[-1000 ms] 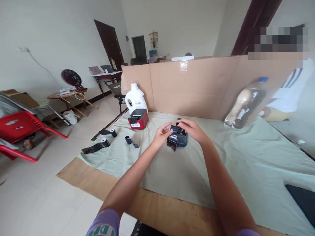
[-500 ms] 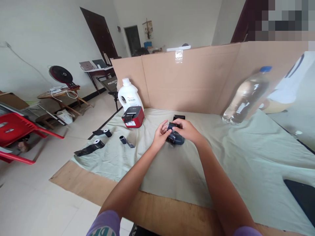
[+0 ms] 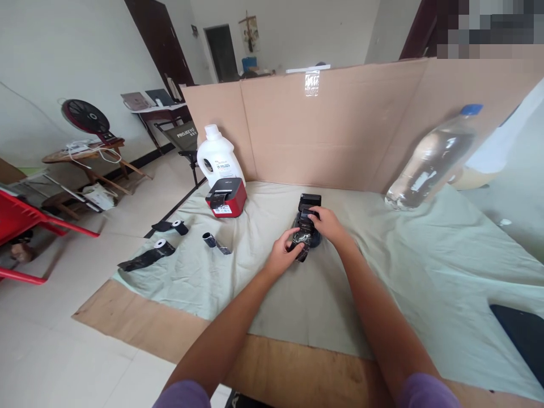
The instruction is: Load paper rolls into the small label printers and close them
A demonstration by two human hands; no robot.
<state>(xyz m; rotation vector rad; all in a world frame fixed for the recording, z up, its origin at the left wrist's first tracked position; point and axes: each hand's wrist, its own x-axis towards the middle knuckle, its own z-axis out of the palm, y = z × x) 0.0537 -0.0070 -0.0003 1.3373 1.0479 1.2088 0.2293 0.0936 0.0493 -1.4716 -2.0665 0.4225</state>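
Head view: spare black rolls (image 3: pixel 160 245) lie aside on the cloth-covered surface (image 3: pixel 425 272), the left hand (image 3: pixel 283 258) pinches loose black film (image 3: pixel 302 248) trailing from the dark printer (image 3: pixel 309 203) mid-surface, and the right hand (image 3: pixel 328 222) clamps its top, seemingly steadying it.

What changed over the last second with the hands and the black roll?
Both hands came down with the black roll onto the dark printer: the right hand now lies on its top, the left hand grips the roll's crinkled strip at the near side. The red printer, white jug and bottle kept their places.
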